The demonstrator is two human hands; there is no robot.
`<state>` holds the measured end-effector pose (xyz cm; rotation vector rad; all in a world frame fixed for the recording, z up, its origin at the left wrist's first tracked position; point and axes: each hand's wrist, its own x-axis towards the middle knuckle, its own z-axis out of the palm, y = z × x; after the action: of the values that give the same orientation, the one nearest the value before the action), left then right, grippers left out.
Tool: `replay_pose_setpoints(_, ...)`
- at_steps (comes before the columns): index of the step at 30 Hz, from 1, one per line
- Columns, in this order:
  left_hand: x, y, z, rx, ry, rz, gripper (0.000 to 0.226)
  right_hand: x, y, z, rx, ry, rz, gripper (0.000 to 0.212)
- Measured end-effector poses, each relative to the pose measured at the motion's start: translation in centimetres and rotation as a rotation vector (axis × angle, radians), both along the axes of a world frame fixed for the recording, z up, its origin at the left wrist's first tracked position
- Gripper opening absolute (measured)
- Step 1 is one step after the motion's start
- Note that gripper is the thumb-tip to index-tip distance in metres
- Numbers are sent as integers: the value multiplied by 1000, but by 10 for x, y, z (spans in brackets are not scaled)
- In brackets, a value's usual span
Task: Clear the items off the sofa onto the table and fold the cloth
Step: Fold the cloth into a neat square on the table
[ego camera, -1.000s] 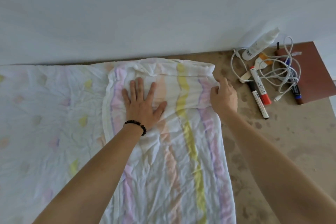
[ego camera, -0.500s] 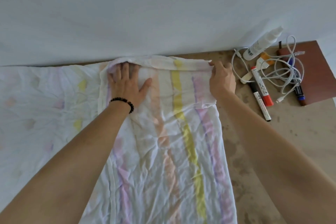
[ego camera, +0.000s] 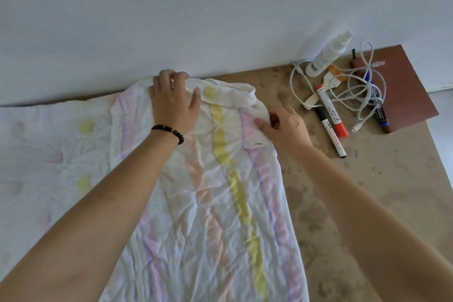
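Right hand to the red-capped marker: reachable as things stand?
Probably yes. The right hand holds the cloth edge close beside the red-capped marker; only the black marker lies between, flat on the table. The white cable crosses the marker's far end and may snag.

Wrinkled white cloth [ego camera: 220, 203] with pastel stripes lies partly folded over on the speckled brown table [ego camera: 367, 191].
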<state>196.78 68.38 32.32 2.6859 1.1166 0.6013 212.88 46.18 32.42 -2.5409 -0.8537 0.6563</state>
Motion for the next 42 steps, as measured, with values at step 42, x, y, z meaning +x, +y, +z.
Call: replay_pose_setpoints(42,0,12,-39,-114,530,-26,71,-22,27,-35,-186,-296,229,98)
